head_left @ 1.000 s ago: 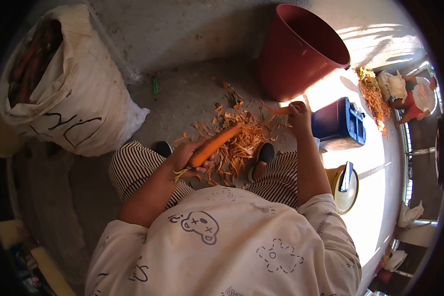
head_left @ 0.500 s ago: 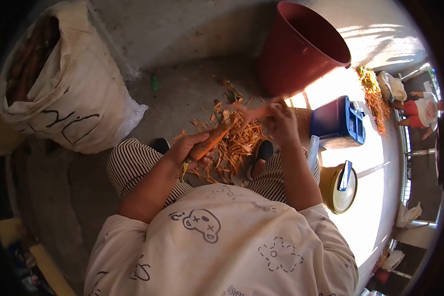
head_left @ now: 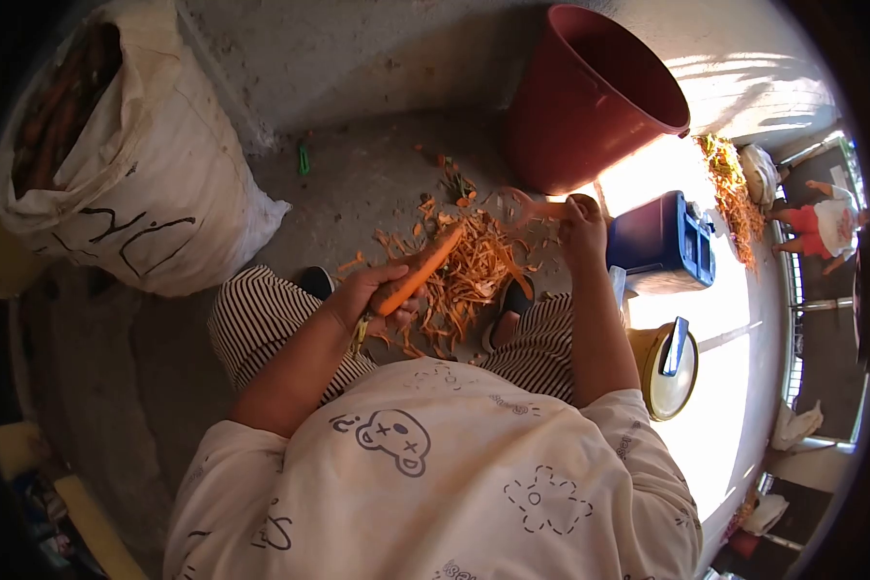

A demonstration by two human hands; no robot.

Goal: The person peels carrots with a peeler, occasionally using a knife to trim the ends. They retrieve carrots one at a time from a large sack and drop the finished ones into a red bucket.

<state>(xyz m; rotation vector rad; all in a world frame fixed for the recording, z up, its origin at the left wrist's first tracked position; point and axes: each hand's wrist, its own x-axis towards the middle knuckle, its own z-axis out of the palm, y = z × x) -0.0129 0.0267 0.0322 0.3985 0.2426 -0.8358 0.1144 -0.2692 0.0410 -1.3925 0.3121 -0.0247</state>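
My left hand [head_left: 362, 295] is wrapped round the stem end of a carrot [head_left: 423, 271], whose tip points up and to the right. Bright orange shows along one side of the carrot, and its other side is darker. My right hand [head_left: 583, 230] grips the handle of an orange peeler [head_left: 536, 207], its forked head blurred and apart from the carrot. Beneath both hands a heap of orange peelings [head_left: 469, 280] lies on the floor between my feet.
A white sack [head_left: 184, 174] of carrots stands at left. A red bucket [head_left: 575, 126], a blue jerrycan [head_left: 652, 242] and a yellow container [head_left: 662, 382] with a phone [head_left: 676, 346] are at right. Beyond are more peelings [head_left: 735, 203] and another person [head_left: 826, 227].
My right hand and the peeler have moved right, away from the carrot. A strip of peel now hangs or falls above the heap. My left hand has barely moved.
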